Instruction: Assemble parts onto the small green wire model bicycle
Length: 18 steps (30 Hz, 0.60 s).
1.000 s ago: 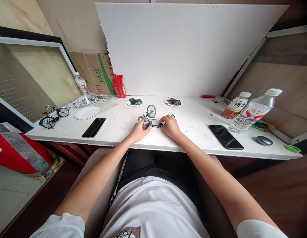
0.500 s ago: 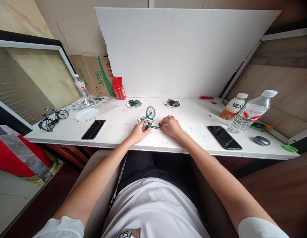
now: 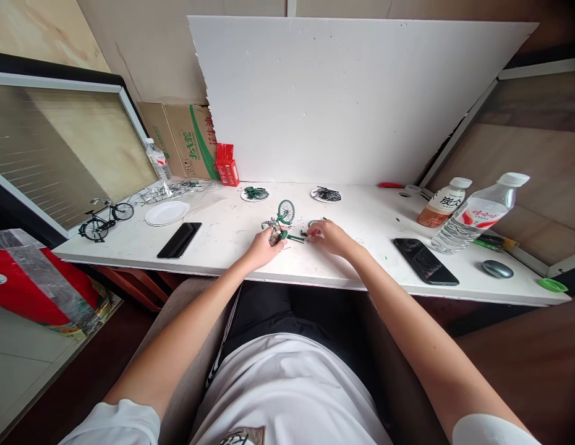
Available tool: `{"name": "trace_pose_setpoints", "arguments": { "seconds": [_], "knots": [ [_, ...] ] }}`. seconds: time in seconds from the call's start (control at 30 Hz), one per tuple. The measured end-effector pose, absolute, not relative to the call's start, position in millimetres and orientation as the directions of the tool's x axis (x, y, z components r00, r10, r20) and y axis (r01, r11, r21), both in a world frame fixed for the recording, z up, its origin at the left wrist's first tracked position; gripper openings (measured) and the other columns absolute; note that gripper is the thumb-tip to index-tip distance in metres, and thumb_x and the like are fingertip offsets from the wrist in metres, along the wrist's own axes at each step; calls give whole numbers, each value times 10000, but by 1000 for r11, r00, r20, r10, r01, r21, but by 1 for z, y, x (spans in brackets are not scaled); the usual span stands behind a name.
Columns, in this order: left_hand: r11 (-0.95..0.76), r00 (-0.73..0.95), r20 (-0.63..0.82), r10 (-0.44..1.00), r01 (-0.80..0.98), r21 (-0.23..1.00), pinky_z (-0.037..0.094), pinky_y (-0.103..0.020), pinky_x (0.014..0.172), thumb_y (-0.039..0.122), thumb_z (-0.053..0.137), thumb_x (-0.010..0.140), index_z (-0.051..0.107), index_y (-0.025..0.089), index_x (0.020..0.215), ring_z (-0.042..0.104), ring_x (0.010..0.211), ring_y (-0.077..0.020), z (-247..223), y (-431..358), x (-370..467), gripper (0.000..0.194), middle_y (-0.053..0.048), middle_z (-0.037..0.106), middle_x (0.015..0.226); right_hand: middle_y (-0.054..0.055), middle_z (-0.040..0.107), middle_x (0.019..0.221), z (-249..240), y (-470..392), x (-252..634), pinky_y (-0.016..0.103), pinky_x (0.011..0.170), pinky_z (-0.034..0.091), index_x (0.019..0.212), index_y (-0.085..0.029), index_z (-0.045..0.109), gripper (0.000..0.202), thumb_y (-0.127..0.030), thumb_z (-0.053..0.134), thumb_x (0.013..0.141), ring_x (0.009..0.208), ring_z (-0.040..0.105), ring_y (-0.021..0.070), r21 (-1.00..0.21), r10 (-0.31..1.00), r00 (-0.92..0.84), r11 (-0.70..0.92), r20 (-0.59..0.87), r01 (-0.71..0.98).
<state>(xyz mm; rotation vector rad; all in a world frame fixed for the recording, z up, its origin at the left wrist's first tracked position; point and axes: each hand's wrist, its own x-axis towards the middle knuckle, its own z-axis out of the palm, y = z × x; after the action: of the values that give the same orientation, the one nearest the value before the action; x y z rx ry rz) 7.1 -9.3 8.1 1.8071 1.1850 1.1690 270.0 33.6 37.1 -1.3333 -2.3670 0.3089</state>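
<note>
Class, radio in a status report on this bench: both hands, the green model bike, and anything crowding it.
Left hand gripping green model bike by its frame. Right hand pinching a small part at the bike's rear end. Black phone lies right of the hands, apart.

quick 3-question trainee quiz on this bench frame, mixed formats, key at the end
1. True or false: the left hand holds the green model bicycle on the white table.
2. Which lies nearest the right hand? A) black phone B) grey mouse C) green cap
3. Fill in: the finished black model bicycle stands at the table's far ____ end.

Key: 1 true; 2 A; 3 left.
</note>
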Motion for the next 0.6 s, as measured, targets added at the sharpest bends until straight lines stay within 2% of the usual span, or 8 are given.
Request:
{"name": "trace_pose_setpoints", "arguments": {
  "seconds": [0.1, 0.2, 0.37, 0.53, 0.6],
  "knots": [
    [-359, 192, 311, 931, 325, 875, 582, -362, 942, 346, 734, 913, 706, 180, 1275, 737, 986, -229, 8, -9, 7, 400, -100, 791, 1105, 106, 806, 1097, 40, 28, 263, 264, 801, 466, 1026, -182, 798, 191, -128, 616, 1004, 956, 702, 212, -368, 883, -407, 469, 236, 803],
    [-360, 195, 311, 930, 322, 876, 577, -368, 966, 341, 729, 916, 704, 177, 1276, 741, 1015, -235, 8, -9, 7, 397, -108, 792, 1137, 106, 797, 1090, 42, 22, 256, 259, 761, 443, 1006, -180, 788, 152, -228, 647, 1030, 938, 688, 207, -327, 897, -382, 437, 221, 838],
    [-355, 191, 307, 932, 324, 877, 574, -375, 991, 327, 736, 916, 708, 187, 1269, 752, 1060, -248, 9, -9, 7, 381, -114, 798, 1164, 98, 776, 1113, 45, 18, 254, 262, 746, 420, 1004, -192, 783, 174, -186, 612, 1038, 993, 677, 213, -258, 890, -412, 452, 195, 854],
    [-359, 191, 310, 931, 343, 868, 573, -376, 981, 323, 735, 924, 712, 190, 1270, 747, 1056, -247, 8, -9, 7, 372, -127, 798, 1193, 122, 752, 1072, 45, 15, 253, 266, 740, 395, 1004, -172, 768, 212, -141, 563, 1048, 1008, 662, 226, -125, 848, -486, 517, 210, 847],
    [-369, 188, 321, 928, 350, 861, 569, -373, 986, 320, 741, 920, 715, 192, 1269, 744, 1059, -245, 7, -8, 7, 372, -125, 796, 1199, 126, 745, 1072, 45, 15, 253, 269, 737, 394, 1013, -166, 764, 209, -139, 560, 1052, 1015, 659, 231, -116, 843, -493, 524, 215, 844]
  ]
}}
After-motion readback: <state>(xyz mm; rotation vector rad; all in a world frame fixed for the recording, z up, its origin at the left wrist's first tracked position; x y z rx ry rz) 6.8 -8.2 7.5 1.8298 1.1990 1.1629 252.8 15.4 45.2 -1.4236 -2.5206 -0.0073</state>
